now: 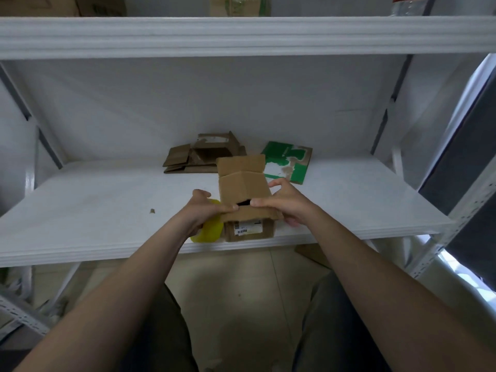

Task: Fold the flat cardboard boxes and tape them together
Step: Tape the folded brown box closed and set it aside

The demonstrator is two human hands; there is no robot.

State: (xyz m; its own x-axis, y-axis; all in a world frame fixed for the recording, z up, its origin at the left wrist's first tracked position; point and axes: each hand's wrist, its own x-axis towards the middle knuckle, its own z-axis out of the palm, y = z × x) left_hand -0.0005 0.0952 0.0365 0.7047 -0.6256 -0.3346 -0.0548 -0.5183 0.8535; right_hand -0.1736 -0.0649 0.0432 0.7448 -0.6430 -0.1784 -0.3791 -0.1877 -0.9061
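Note:
A small brown cardboard box [245, 191] stands on the white shelf [107, 216] near its front edge, its top flaps partly folded and a barcode label on its front face. My left hand [204, 210] grips the box's left side, thumb pressing a top flap. On the right side, my right hand [281, 202] holds the box with its thumb on the flap and fingers curled round the edge. A yellow tape roll [210, 232] lies just left of the box, partly hidden under my left wrist.
Flattened brown cardboard boxes [201, 154] lie at the back of the shelf. A flat green and white box [287, 162] lies to their right. An upper shelf [241, 36] hangs overhead. Metal uprights stand at both sides. A cardboard scrap [152, 211] lies at left.

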